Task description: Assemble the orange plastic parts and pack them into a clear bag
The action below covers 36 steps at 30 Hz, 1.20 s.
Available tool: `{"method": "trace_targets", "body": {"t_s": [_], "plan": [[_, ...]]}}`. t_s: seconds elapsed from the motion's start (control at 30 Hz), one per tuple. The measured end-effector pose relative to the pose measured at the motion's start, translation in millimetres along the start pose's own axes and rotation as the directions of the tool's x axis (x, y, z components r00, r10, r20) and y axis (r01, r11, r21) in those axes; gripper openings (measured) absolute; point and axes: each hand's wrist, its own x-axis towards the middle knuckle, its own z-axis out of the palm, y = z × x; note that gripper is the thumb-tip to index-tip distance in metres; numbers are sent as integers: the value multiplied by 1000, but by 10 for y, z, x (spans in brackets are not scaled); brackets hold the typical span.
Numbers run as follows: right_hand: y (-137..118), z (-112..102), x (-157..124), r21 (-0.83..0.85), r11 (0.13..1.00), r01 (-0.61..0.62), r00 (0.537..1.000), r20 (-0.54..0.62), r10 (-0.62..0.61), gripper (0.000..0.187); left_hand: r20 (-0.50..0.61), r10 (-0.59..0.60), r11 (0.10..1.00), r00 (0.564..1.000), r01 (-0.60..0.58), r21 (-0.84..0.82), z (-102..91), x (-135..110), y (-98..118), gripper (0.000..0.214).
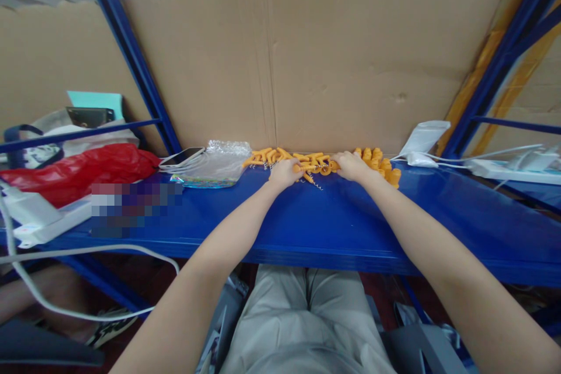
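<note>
Shelf (342, 222): blue painted metal, glossy. Backing board (307, 58): matt brown corrugated cardboard. Small orange parts (313, 162): seemingly smooth plastic. Bag (221, 163): clear crinkled film. Red bag (74, 169): shiny plastic

No text, label, brand or number can be read anywhere. The print on the shiny pouch (210, 174) is too small to make out. A pixelated patch (131, 205) on the blue shelf (342, 219) hides whatever stands there. Any marking on the orange pieces (313, 161) or the white packet (424, 137) is too small to tell.
</note>
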Motion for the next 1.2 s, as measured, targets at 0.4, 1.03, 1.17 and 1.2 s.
{"method": "trace_targets", "body": {"t_s": [0.4, 1.03, 1.17, 1.2], "plan": [[-28, -36, -30, -47, 999, -23, 998, -60, 21, 36, -32, 16, 1000, 999, -16, -10, 35, 35, -27, 31], [-47, -14, 2, 60, 998, -34, 999, -17, 35, 47, 13, -5, 1000, 1000, 4, 31, 18, 15, -16, 32], [-110, -1, 44, 89, 987, 132, 991, -39, -129, 37, 24, 5, 999, 1000, -6, 32, 22, -1, 7, 35], [-126, 2, 53, 88, 980, 177, 984, -44, -174, 34, 24, 9, 999, 1000, -10, 33, 24, -3, 8, 36]]}}
